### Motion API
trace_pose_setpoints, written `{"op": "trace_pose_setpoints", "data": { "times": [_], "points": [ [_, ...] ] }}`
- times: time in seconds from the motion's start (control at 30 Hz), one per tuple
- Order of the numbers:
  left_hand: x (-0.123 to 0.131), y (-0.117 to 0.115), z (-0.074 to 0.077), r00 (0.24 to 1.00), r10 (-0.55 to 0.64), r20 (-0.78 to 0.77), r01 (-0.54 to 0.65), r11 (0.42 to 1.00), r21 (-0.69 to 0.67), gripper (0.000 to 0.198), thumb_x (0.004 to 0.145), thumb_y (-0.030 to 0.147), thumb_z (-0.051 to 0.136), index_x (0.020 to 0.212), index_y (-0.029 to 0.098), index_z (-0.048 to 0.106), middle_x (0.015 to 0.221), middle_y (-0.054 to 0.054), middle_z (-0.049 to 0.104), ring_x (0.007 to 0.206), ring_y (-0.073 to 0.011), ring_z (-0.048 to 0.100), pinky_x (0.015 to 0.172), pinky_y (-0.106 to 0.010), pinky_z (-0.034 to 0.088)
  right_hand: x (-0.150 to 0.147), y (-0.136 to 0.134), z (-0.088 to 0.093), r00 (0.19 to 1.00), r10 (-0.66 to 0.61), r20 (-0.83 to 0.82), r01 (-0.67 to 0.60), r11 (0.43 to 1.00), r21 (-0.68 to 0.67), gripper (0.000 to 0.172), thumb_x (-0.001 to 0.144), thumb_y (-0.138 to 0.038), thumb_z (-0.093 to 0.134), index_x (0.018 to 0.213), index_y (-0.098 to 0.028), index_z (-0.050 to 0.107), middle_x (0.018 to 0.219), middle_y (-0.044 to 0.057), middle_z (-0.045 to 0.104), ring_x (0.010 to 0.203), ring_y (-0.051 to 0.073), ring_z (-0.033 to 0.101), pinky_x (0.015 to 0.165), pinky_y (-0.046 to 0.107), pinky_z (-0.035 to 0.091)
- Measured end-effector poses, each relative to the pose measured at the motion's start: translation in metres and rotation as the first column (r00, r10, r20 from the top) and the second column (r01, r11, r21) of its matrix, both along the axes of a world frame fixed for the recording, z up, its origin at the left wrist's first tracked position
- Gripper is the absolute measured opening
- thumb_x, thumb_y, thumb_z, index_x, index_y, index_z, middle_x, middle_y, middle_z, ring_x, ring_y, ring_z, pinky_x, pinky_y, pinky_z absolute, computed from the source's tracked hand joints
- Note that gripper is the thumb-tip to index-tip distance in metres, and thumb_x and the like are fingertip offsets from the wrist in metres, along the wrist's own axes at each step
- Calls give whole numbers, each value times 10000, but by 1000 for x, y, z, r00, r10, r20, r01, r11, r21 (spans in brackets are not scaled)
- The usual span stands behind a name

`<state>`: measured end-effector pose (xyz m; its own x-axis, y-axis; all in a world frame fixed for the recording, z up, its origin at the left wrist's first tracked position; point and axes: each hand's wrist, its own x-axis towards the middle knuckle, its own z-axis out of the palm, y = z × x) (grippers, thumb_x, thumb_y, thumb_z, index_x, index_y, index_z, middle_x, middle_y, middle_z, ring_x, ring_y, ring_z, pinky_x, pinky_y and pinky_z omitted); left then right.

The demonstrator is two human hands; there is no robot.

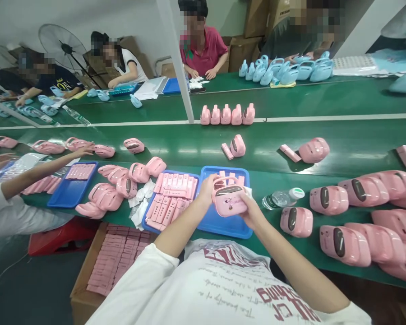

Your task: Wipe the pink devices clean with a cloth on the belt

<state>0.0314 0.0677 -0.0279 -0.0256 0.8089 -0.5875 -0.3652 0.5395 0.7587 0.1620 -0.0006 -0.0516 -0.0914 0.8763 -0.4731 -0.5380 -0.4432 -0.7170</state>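
Note:
I hold a pink plastic device with a carrying handle and a small cartoon print (pixel 228 201) in both hands, above a blue tray. My left hand (pixel 207 189) grips its left side near the handle. My right hand (pixel 250 206) is closed on its right edge. Beneath it, the blue tray (pixel 206 223) has a few pink bar-shaped parts at its far end. To the left, a second blue tray (pixel 195 179) is filled with pink bar-shaped parts (pixel 171 203), some with rows of dark buttons or holes.
Pink devices (pixel 345 243) crowd the right side, beside a plastic bottle (pixel 280 198). More pink devices (pixel 104 196) and white crumpled sheets (pixel 140 203) lie leftward. A green conveyor belt (pixel 182 149) carries others. A co-worker's arm (pixel 43 174) reaches over at left. A carton of parts (pixel 113 259) stands below.

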Motion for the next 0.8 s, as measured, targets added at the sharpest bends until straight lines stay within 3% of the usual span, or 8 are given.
{"op": "trace_pose_setpoints", "data": {
  "times": [0.1,0.2,0.33,0.47,0.53,0.67,0.73,0.8],
  "points": [
    [-3,-17,-17,1000,27,6,-27,998,-53,289,765,442,519,680,166,525,575,-5,549,561,-127,550,608,-286,475,-1,-19,-22,999,5,-46,-11,990,-139,554,661,-462,723,1143,-248,556,1046,44,704,894,237,673,619,314,544],
    [-1,-47,-23,1000,29,-4,-29,1000,-10,377,625,424,730,842,165,564,791,-26,646,779,-155,621,736,-284,497,-2,-24,-32,995,-66,-74,57,991,-119,547,677,-500,700,1142,-252,554,1051,48,703,927,248,672,652,342,560],
    [2,-78,-25,995,-84,-53,94,971,221,850,357,205,896,1122,185,527,1151,-82,634,1056,-233,599,871,-336,492,0,-15,-28,982,-191,11,187,968,168,562,732,-473,665,1229,-234,557,1224,55,643,1141,242,596,935,389,509],
    [0,-76,-17,973,-213,-86,230,914,334,792,454,303,885,1140,156,517,1176,-128,630,1083,-269,603,922,-410,490,10,-8,-12,854,-375,361,200,876,438,453,905,-459,444,1245,-202,596,1306,79,594,1236,245,533,1072,458,396],
    [-2,-69,-8,960,-212,-181,265,896,357,796,459,298,883,1154,165,519,1182,-125,633,1088,-282,606,937,-439,490,12,-8,-1,704,-465,536,-13,747,665,397,924,-397,434,1225,-221,622,1288,77,609,1242,251,531,1084,483,384],
    [-3,-65,9,894,-184,-408,367,823,433,599,509,244,854,1056,217,610,1102,-74,674,1069,-277,617,1004,-453,465,10,-10,22,533,-584,613,-611,236,756,431,896,-286,514,1324,-249,553,1257,88,629,1250,259,526,1073,491,409],
    [-4,-67,17,888,-167,-429,366,821,439,567,522,249,844,1044,237,623,1089,-61,677,1060,-277,620,996,-445,475,11,-8,31,506,-629,591,-669,147,729,498,903,-285,514,1397,-244,472,1269,101,620,1253,267,522,1060,486,429],
    [-7,-69,23,880,-128,-457,343,837,427,713,493,262,858,1148,239,577,1138,-66,658,1060,-288,620,943,-446,505,14,-4,37,487,-655,578,-624,202,755,518,923,-277,474,1437,-250,413,1324,104,578,1277,268,501,1058,482,435]
  ]
}}
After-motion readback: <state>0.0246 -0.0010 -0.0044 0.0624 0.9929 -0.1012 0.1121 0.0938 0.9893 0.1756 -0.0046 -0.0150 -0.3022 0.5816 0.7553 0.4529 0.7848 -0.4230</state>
